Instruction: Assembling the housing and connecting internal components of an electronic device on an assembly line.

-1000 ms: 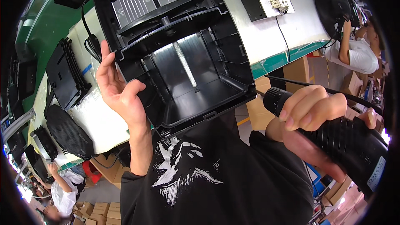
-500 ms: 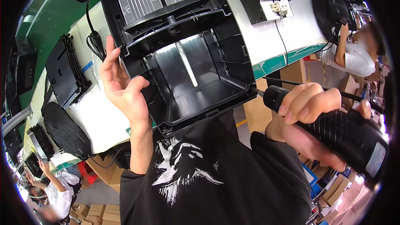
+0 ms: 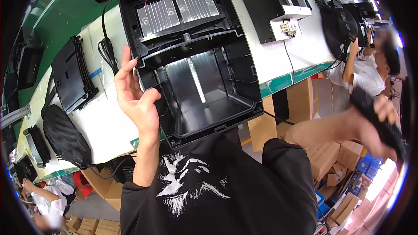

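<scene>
A black plastic housing [image 3: 204,124] with its open cavity facing up stands tilted at the table's near edge, against my front. Silver finned heat sinks [image 3: 178,12] sit in its far part. My left hand [image 3: 139,100] grips the housing's left wall, thumb over the edge and fingers along the outside; the index finger points up. Out at the far right, away from the housing, my right hand [image 3: 379,124] holds a black power screwdriver [image 3: 363,100]. Motion blurs that hand and tool, and the bit cannot be made out.
On the table [image 3: 104,117] to the left lie a black panel [image 3: 69,76], a black mesh-covered part [image 3: 65,137] and a coiled cable [image 3: 106,50]. A black-and-white unit [image 3: 278,13] stands right of the housing. Cardboard boxes [image 3: 324,161] are on the floor; co-workers sit at both sides.
My right hand has swung the power screwdriver away from the housing's right corner, out to the far right. My left hand keeps its place on the left wall. The view has shifted slightly.
</scene>
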A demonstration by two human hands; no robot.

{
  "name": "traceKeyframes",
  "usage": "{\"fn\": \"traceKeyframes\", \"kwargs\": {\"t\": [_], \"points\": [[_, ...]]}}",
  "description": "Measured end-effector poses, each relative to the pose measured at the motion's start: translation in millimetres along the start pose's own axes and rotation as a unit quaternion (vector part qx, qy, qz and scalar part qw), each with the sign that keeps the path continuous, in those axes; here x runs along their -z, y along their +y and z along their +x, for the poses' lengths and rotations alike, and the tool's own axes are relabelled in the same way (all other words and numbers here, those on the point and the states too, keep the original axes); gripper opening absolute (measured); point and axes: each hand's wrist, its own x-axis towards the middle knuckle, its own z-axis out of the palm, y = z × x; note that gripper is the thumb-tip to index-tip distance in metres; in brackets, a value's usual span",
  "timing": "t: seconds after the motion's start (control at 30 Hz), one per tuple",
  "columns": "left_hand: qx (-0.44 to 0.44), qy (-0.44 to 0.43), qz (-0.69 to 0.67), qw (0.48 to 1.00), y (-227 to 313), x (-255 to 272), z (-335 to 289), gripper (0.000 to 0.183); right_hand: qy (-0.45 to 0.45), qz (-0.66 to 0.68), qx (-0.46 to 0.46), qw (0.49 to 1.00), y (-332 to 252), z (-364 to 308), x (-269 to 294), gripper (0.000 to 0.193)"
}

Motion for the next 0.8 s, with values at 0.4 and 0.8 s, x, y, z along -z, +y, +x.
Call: {"fn": "traceKeyframes", "kwargs": {"t": [0.4, 0.8], "points": [[-0.019, -0.014, 0.019, 1.000, -4, 0, 0, 0.067, -0.052, 0.097, -0.135, 0.985, 125, -16, 1, 0.083], [-0.025, 0.010, -0.015, 1.000, -5, 3, 0, 0.060, -0.091, -0.189, -0.198, 0.958, 197, 34, -102, 0.042]]}}
